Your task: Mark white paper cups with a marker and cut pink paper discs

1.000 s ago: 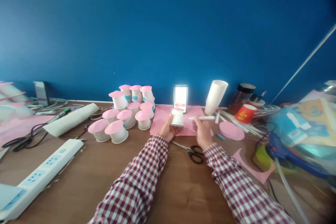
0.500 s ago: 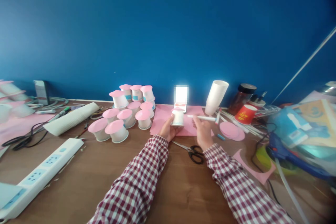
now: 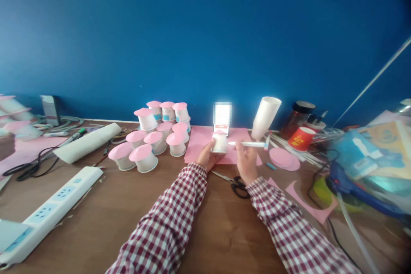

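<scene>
My left hand (image 3: pixel 206 157) is closed around a small white paper cup with a pink top (image 3: pixel 219 142), held upside down over a pink paper sheet (image 3: pixel 198 145). My right hand (image 3: pixel 245 162) grips a white marker pen (image 3: pixel 248 144) lying level, its tip touching the cup's right side. Black-handled scissors (image 3: pixel 236 183) lie on the wooden table (image 3: pixel 205 231) between my wrists. Both sleeves are red-and-white check.
Several pink-topped cups (image 3: pixel 154 135) are piled at left, beside a lying stack of white cups (image 3: pixel 86 142). A power strip (image 3: pixel 48 212) lies front left. A leaning cup stack (image 3: pixel 265 117), a red cup (image 3: pixel 301 137), a dark jar (image 3: pixel 297 116), pink paper discs (image 3: pixel 282 158) and a blue glue gun (image 3: pixel 356 190) crowd the right.
The pen has moved left until its tip meets the cup. Both hands and the cup sit slightly higher in the view; the camera has shifted a little.
</scene>
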Motion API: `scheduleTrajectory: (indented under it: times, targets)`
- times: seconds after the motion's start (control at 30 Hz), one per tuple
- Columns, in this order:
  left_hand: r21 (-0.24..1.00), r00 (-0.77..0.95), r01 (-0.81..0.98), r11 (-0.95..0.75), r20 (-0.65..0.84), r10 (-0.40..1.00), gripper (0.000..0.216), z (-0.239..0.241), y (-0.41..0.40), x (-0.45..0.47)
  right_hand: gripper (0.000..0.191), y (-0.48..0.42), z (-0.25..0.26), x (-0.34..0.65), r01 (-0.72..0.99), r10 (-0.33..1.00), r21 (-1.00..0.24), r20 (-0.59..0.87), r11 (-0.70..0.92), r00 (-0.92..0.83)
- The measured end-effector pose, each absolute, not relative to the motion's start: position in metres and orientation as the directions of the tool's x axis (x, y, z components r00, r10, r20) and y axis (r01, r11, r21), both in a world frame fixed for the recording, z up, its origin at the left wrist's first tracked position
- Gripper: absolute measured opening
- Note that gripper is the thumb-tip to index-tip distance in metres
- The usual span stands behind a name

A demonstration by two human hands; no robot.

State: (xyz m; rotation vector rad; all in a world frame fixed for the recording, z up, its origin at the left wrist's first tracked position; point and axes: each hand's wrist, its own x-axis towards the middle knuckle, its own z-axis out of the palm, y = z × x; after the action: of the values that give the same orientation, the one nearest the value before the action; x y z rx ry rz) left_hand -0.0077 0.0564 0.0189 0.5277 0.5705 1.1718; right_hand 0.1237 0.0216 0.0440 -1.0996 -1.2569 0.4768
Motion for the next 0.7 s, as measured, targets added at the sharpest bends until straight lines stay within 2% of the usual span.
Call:
scheduleTrajectory:
  times: [0.33, 0.7]
  targets:
    - [0.662, 0.295, -0.686, 0.302, -0.127, 0.947, 0.036, 0.0166, 0.057, -0.0079, 0.025, 0.0199, 0.0419, 0.1216, 0.305, 0.786, -0.812, 0.571, 0.497, 0.237]
    - [0.658, 0.318, -0.689, 0.304, -0.102, 0.943, 0.036, 0.0165, 0.0562, -0.0074, 0.021, 0.0194, 0.0419, 0.1198, 0.306, 0.798, -0.809, 0.569, 0.501, 0.198]
